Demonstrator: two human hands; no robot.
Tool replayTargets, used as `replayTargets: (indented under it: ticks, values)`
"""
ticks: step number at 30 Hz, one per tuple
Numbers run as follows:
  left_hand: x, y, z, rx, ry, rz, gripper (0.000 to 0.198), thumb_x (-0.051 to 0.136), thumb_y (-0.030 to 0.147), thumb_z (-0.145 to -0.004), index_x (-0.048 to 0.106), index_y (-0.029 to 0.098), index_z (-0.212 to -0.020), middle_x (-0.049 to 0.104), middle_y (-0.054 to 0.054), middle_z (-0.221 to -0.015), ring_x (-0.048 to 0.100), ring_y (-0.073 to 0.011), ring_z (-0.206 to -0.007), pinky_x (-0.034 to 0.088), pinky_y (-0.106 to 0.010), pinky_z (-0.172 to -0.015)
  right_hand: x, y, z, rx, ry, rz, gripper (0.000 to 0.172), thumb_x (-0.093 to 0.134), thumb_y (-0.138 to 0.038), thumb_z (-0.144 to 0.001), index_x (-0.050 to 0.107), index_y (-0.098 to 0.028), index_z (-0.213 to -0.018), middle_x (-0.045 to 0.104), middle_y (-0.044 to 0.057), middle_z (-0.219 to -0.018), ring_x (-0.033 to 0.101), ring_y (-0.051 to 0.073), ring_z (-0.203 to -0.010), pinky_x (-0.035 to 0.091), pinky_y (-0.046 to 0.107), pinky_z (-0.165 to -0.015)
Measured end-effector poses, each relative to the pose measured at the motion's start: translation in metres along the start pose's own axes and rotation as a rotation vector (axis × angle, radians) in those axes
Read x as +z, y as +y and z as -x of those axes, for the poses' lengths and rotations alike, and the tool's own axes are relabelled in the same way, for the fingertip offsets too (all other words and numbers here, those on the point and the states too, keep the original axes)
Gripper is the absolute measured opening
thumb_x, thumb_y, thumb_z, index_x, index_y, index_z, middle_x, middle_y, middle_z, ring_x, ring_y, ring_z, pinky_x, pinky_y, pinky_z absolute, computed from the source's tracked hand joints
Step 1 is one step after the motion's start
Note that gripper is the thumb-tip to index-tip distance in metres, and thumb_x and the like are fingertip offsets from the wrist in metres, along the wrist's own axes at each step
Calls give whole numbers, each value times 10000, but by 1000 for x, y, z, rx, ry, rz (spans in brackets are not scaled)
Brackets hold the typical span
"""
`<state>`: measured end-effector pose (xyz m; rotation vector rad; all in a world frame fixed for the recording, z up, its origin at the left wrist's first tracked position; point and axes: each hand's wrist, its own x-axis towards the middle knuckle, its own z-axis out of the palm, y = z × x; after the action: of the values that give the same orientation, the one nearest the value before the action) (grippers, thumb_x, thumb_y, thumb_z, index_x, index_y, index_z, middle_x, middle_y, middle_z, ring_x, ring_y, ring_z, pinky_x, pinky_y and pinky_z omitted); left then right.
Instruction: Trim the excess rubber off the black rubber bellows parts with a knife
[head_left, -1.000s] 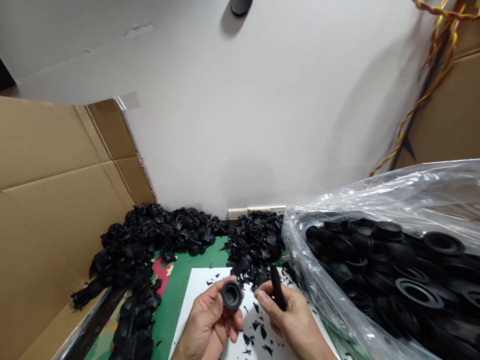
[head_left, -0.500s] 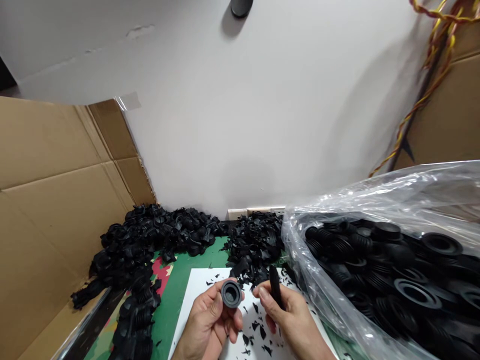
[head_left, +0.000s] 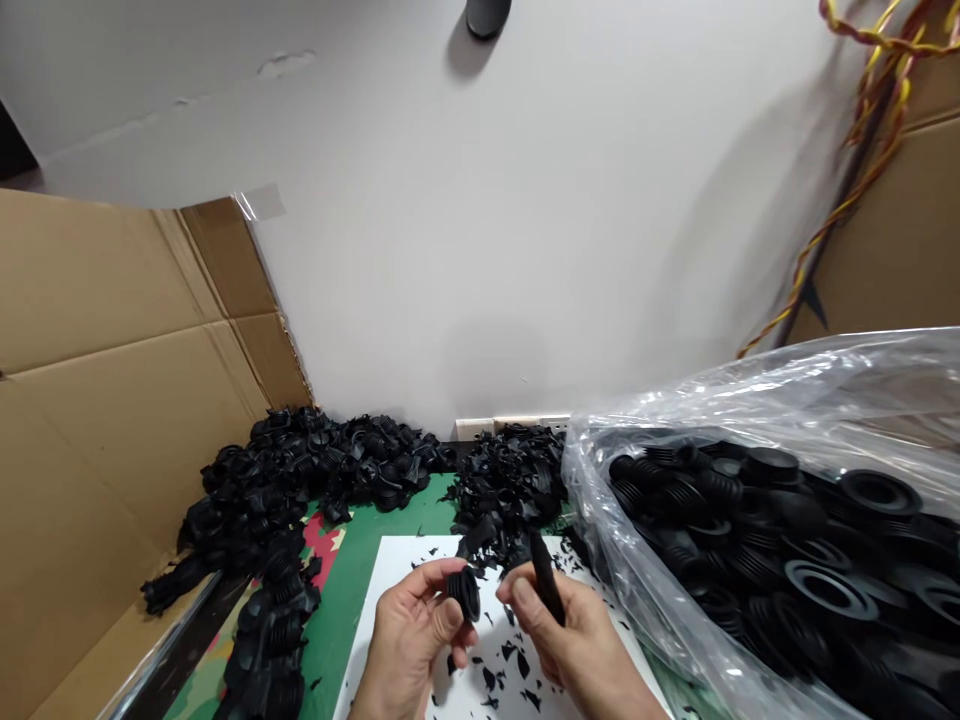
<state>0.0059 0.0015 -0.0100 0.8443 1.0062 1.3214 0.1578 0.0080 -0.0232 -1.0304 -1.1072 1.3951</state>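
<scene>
One black ribbed part [head_left: 465, 595] is held up in the left hand [head_left: 412, 625], gripped between thumb and fingers above the near part of a white sheet [head_left: 397, 555], its ribbed side in view and its rim turned toward the right. A dark, slender tool [head_left: 547, 578] is grasped in the right hand [head_left: 566, 625], just to the right of the part and apart from it; the thumb and forefinger are brought together, and whether anything small is pinched between them cannot be told. Small black scraps [head_left: 523, 663] are strewn over the sheet, and a larger scrap heap [head_left: 517, 480] is piled at its far edge. Along the far left and down the left side of the green surface [head_left: 330, 610], a long pile of ribbed pieces [head_left: 337, 455] is gathered, by which a good share of the work may be judged done. On the right, many rimmed black parts [head_left: 772, 560] are contained in a clear plastic bag [head_left: 622, 590]; if these are the unworked ones, much is left. The held part seems to be midway through handling, and whether its rim has been finished cannot be made out.
</scene>
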Motion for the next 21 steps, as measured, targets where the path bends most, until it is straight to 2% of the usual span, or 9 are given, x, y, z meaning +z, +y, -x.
replayTargets:
  ticks: [3,7,11,15,18,21]
  values:
    - [2,-1,-1,78,78,-98,473,883,408,-447,735,119,-791,613,-2,-521,524,-94,-427,386,-167,-375,1,1,3,-33,10,100,356,670,-517,-661,661,-166,-719,512,-25,-548,437,130,-488,347,251,-477]
    - [-1,-4,-4,77,73,-231,432,892,368,-423,736,126,-746,587,13,-481,482,-89,-399,358,-180,-373,3,1,4,-37,-5,151,255,669,-401,-649,671,-162,-738,639,30,-675,561,213,-671,426,303,-632]
    - [-3,-5,-1,176,34,-342,348,872,293,-485,752,159,-783,570,25,-529,468,-106,-482,396,-205,-459,2,0,3,-21,-63,156,275,651,-421,-675,646,-148,-715,636,40,-689,555,217,-690,423,309,-654]
    - [0,-2,5,280,3,-563,347,830,148,-543,764,217,-876,618,7,-676,481,-134,-591,410,-219,-557,2,2,3,-26,-88,102,312,641,-469,-691,598,-161,-672,560,0,-622,492,169,-603,392,276,-590]
    - [2,1,6,324,-21,-665,299,787,135,-608,766,234,-888,632,-10,-717,505,-153,-605,409,-232,-564,4,1,5,-49,-139,68,349,621,-508,-707,585,-165,-656,520,-16,-596,456,150,-572,377,264,-567]
    - [3,2,6,338,-16,-652,323,790,122,-593,768,245,-891,669,-41,-865,554,-185,-688,418,-236,-569,6,-4,6,-25,-106,87,267,635,-411,-703,564,-166,-622,507,-17,-594,445,153,-595,362,262,-580]
